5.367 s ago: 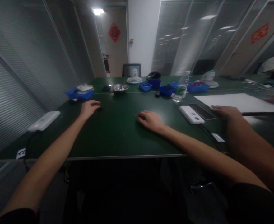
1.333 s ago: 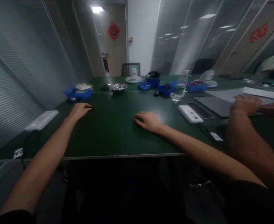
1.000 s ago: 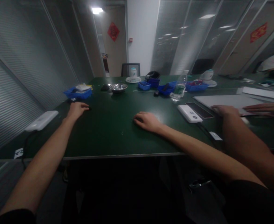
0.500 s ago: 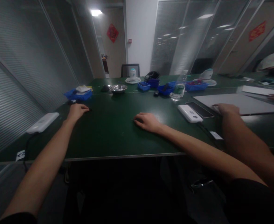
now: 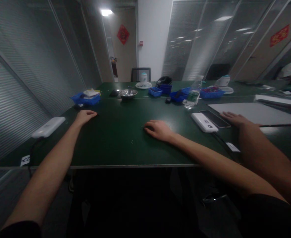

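Note:
My left hand (image 5: 86,116) is over the left part of the green table (image 5: 115,142), thumb and fingertips pinched together. Whatever may be between those fingertips is too small and dark to name. It is nearest to a blue basket (image 5: 86,99) with white and yellow items in it. Further right, my right hand (image 5: 159,129) rests on the tabletop with its fingers curled in. A dark hollow shows between thumb and fingers, and what may lie inside is hidden. To its right lies a white power bank-like device (image 5: 204,122) with a black cable.
A metal bowl (image 5: 127,94), a small blue basket (image 5: 155,91) and a water bottle (image 5: 194,94) stand farther back. Beside the white device lies a dark phone (image 5: 214,118). Another person's hand (image 5: 236,119) touches a flat grey board (image 5: 256,112). A second white device (image 5: 48,127) sits left.
The view has shifted slightly, moving the table items a little right in the picture. The other person's hand has flattened out at the board's edge. My hands keep nearly the same pose.

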A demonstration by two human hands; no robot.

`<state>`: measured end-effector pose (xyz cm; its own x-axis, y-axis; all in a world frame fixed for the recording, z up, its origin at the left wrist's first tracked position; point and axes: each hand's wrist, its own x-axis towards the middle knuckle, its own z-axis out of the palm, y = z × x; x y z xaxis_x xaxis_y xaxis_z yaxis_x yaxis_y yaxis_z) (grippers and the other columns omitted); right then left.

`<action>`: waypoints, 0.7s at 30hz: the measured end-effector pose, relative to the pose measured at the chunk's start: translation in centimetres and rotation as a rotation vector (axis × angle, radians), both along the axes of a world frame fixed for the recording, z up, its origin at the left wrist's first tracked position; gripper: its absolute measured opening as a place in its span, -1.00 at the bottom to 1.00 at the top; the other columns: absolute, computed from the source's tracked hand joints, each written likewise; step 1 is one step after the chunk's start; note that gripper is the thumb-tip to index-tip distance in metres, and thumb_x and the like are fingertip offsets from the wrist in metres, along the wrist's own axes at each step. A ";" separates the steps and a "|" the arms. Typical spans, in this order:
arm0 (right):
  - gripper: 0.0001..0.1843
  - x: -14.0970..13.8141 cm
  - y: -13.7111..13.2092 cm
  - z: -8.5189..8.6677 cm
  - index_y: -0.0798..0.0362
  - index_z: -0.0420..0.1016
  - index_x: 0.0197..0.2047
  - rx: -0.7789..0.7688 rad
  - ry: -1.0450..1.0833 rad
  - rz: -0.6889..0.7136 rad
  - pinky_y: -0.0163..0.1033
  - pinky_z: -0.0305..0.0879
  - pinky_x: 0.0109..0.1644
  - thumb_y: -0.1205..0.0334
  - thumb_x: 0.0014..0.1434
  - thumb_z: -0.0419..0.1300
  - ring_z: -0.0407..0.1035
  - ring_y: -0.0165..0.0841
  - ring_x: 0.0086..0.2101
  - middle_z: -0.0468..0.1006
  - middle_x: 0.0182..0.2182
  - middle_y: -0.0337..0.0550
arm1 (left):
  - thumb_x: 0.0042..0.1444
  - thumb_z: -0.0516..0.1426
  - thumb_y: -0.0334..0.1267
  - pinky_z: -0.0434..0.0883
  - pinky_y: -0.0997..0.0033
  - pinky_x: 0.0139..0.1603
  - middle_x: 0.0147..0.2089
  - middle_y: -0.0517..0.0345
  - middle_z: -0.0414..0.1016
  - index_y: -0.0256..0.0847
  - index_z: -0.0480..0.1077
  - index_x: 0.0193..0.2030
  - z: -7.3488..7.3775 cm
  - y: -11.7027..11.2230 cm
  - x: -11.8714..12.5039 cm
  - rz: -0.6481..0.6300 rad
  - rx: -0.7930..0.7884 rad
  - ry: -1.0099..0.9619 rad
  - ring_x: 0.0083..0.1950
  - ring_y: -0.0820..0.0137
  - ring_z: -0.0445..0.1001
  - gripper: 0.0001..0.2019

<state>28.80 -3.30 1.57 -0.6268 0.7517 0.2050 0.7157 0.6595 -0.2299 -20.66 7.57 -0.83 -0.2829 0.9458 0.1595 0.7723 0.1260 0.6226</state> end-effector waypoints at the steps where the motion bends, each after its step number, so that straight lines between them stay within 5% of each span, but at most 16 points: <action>1: -0.64 0.0 0.1 -0.1 0.02 0.57 0.17 0.001 0.002 0.003 -0.24 0.33 -0.14 0.06 0.48 0.11 0.51 -0.27 -0.16 0.61 0.01 -0.03 | 0.07 0.37 -0.10 0.48 0.25 0.09 -0.04 0.03 0.70 -0.13 0.70 -0.10 -0.2 0.1 -0.2 -0.005 -0.001 -0.013 0.02 0.12 0.62 -0.72; 7: -0.65 0.0 0.5 -0.6 0.02 0.57 0.17 0.027 0.002 0.014 -0.22 0.32 -0.13 0.07 0.48 0.10 0.51 -0.27 -0.16 0.61 0.02 -0.03 | 0.02 0.40 0.00 0.44 0.19 0.20 0.04 -0.01 0.69 -0.15 0.68 -0.04 -0.2 0.0 2.1 -0.229 -0.018 -0.118 0.11 0.10 0.60 -0.60; 16: -0.64 0.0 0.2 -0.8 -0.01 0.53 0.19 0.073 0.038 0.127 -0.26 0.24 -0.21 0.03 0.49 0.11 0.44 -0.35 -0.24 0.55 0.02 -0.06 | 0.24 0.30 0.01 0.45 0.20 0.20 0.07 0.05 0.66 -0.10 0.66 0.03 1.1 -4.5 16.3 -0.961 -0.022 -0.110 0.11 0.19 0.58 -0.67; 21: -0.63 -0.1 -0.2 -0.7 0.00 0.52 0.21 0.100 0.042 0.176 -0.27 0.21 -0.24 0.05 0.49 0.09 0.41 -0.37 -0.27 0.53 -0.01 -0.07 | 0.33 0.25 -0.08 0.46 0.22 0.14 0.03 0.00 0.63 -0.13 0.65 0.06 0.8 -6.3 19.5 -1.108 0.089 -0.099 0.06 0.23 0.57 -0.72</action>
<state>28.72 -3.49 0.86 -0.7363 0.6056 0.3019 0.5782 0.7948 -0.1844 -1.14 1.29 -0.06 0.6950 0.6691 0.2630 0.3762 -0.6502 0.6600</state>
